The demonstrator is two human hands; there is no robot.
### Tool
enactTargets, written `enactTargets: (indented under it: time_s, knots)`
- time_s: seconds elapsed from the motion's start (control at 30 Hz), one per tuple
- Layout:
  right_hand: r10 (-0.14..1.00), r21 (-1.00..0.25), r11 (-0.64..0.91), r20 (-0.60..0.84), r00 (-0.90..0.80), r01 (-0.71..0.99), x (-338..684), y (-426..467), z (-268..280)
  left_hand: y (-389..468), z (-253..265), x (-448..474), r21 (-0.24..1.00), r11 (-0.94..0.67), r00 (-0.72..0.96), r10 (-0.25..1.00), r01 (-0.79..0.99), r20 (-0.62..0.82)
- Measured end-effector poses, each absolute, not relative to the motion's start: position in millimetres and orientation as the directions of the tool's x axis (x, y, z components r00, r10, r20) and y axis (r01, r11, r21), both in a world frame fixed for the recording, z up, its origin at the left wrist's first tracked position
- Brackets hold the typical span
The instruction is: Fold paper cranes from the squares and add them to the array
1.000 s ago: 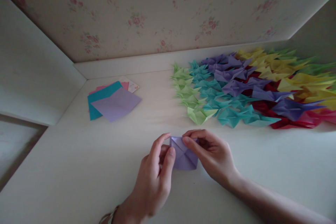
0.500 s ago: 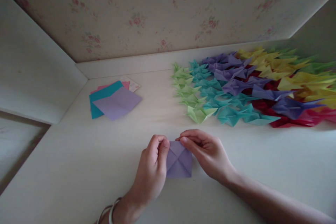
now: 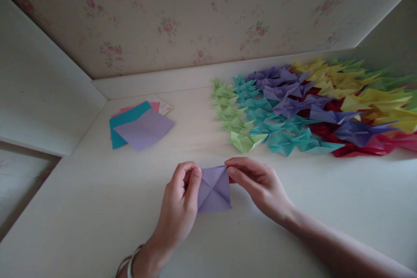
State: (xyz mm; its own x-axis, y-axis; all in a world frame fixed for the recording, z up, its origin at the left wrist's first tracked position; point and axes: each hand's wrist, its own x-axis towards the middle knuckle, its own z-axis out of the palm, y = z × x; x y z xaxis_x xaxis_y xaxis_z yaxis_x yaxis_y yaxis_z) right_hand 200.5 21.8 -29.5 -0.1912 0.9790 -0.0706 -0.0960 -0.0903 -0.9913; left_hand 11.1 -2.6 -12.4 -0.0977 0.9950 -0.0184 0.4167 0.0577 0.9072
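Observation:
A small square of folded purple origami paper (image 3: 215,191), marked with diagonal creases, is held between my two hands at the front of the white table. My left hand (image 3: 180,197) pinches its left edge, thumb on top and the other fingers curled behind. At the upper right corner, my right hand (image 3: 257,184) grips the paper between thumb and forefinger. The undersides of the fingers behind the paper are hidden.
Several folded paper cranes (image 3: 283,113) in green, teal, purple, red and yellow crowd the back right of the table (image 3: 97,208). At the back left lie loose sheets, with a purple sheet (image 3: 146,129) over a teal sheet (image 3: 119,139). A flowered wall (image 3: 182,8) rises behind.
The folded paper has shifted slightly left and up, tilting a little, with my left hand. My right fingers have moved from its top edge to its upper right corner.

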Motion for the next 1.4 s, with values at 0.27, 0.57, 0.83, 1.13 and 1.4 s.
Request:
enactTargets:
  time_s: [0.27, 0.57, 0.83, 1.13, 1.4]
  knots:
    - [0.986, -0.996, 0.032, 0.017, -0.166, 0.088, 201, 19, -28, -4, -13, 10, 0.895, 0.013, -0.006, 1.000, 0.446, -0.011]
    - [0.975, -0.923, 0.186, 0.131, -0.182, 0.335, 201, 21, -26, -1, -12, 8, 0.887, -0.068, 0.113, 0.993, 0.457, 0.017]
    - [0.968, -0.977, 0.089, 0.039, -0.248, 0.192, 201, 21, -24, 0, -12, 8, 0.863, -0.142, 0.160, 0.984, 0.484, 0.073]
    - [0.973, -0.989, -0.009, -0.044, -0.228, 0.148, 199, 22, -22, -2, -14, 10, 0.933, 0.067, 0.074, 0.992, 0.353, -0.099]
    - [0.967, -0.979, 0.022, -0.031, -0.251, 0.205, 193, 17, -21, 1, -11, 12, 0.954, 0.222, 0.211, 0.941, 0.202, -0.264]
